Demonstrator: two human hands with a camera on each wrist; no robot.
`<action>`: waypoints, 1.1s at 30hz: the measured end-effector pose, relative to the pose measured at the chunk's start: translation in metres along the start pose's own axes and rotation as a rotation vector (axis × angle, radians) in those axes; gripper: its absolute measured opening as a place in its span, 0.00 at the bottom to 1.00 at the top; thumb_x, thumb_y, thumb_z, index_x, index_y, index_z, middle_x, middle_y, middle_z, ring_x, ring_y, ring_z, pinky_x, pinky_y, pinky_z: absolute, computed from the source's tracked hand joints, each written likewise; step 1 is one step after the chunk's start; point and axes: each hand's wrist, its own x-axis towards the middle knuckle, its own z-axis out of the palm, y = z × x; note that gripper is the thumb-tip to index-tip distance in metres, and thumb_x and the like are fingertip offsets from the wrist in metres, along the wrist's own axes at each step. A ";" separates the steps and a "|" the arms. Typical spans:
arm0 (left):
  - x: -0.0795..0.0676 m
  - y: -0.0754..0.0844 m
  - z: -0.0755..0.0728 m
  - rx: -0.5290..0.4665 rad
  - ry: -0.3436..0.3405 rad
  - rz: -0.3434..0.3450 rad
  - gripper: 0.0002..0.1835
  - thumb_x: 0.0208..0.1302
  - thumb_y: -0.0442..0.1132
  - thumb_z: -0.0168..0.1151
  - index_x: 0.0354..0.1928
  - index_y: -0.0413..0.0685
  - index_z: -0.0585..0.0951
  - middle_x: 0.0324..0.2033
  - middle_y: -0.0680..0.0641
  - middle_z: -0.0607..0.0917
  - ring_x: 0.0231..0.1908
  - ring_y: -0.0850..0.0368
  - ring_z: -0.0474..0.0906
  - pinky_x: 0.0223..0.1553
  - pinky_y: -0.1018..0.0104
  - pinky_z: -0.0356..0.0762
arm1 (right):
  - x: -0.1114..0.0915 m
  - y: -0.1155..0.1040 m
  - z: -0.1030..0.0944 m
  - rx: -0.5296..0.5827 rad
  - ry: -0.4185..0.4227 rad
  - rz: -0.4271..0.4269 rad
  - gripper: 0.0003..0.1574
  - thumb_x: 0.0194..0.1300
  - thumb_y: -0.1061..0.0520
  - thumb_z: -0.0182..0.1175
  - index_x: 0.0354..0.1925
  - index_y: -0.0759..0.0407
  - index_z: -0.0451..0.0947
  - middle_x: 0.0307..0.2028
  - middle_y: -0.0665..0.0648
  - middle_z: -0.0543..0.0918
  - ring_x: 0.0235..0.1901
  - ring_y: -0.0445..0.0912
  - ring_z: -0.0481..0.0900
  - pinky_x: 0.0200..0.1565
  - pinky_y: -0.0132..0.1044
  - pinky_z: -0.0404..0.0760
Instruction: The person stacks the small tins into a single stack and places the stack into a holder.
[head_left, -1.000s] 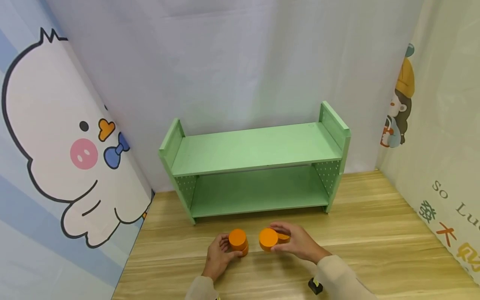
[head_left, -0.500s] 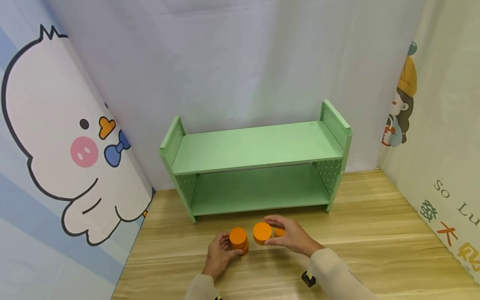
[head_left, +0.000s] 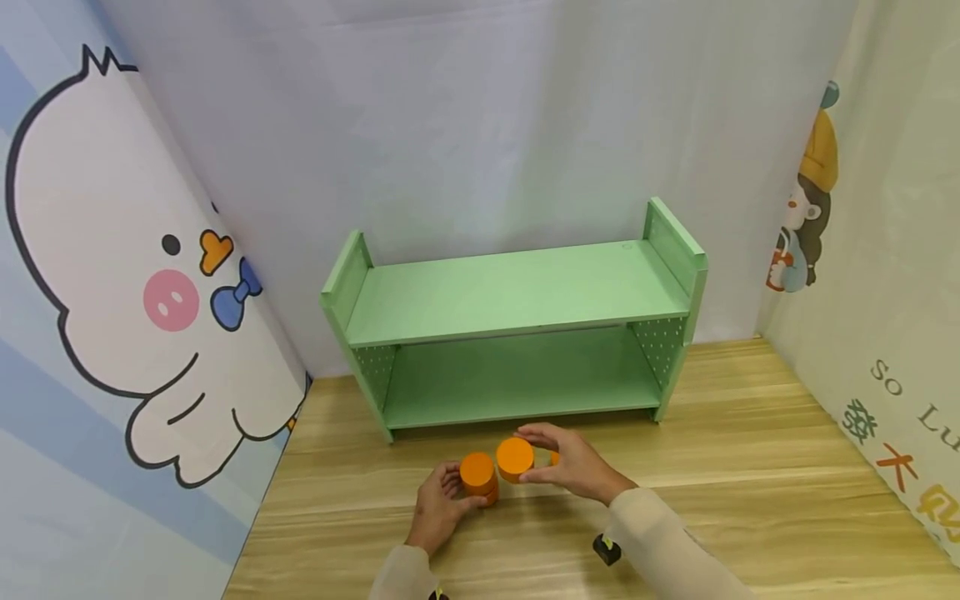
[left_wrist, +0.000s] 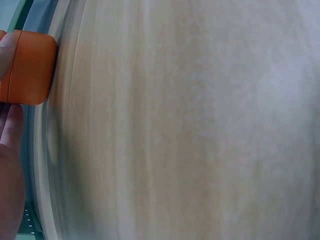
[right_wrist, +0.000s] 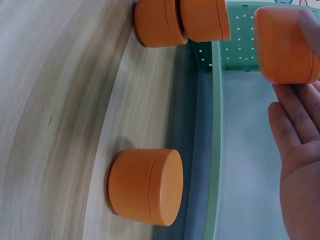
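Right fingers (right_wrist: 286, 125): pinching orange jar (head_left: 515, 457) between them | left fingers (left_wrist: 12, 127): curled round jar stack (head_left: 477, 472)

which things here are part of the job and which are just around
Likely part of the job:
two stacked orange jars, held by the left hand
a raised orange jar, held by the right hand
a lone orange jar, standing on the table

Seemingly just around:
green shelf, untouched, role unclear
bird-print cloth
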 end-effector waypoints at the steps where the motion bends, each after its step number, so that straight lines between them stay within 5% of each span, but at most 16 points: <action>1: 0.000 0.000 0.000 0.000 -0.002 0.004 0.32 0.43 0.24 0.80 0.51 0.28 0.74 0.51 0.33 0.82 0.54 0.38 0.79 0.58 0.56 0.80 | 0.001 0.000 0.001 0.001 -0.001 -0.001 0.42 0.57 0.52 0.75 0.66 0.64 0.71 0.63 0.60 0.77 0.64 0.60 0.72 0.63 0.64 0.70; 9: 0.000 -0.001 0.000 0.016 -0.001 -0.004 0.32 0.44 0.25 0.79 0.52 0.29 0.74 0.51 0.33 0.82 0.54 0.38 0.79 0.57 0.57 0.81 | 0.006 0.000 0.006 0.009 0.001 -0.036 0.41 0.58 0.56 0.74 0.65 0.68 0.70 0.63 0.63 0.77 0.63 0.61 0.72 0.57 0.60 0.78; 33: 0.001 -0.003 0.000 -0.008 0.003 -0.015 0.31 0.44 0.25 0.79 0.51 0.30 0.74 0.51 0.33 0.82 0.55 0.38 0.78 0.58 0.55 0.80 | 0.018 0.002 0.021 0.010 0.006 -0.008 0.40 0.58 0.56 0.74 0.65 0.66 0.71 0.63 0.63 0.76 0.63 0.60 0.73 0.63 0.64 0.70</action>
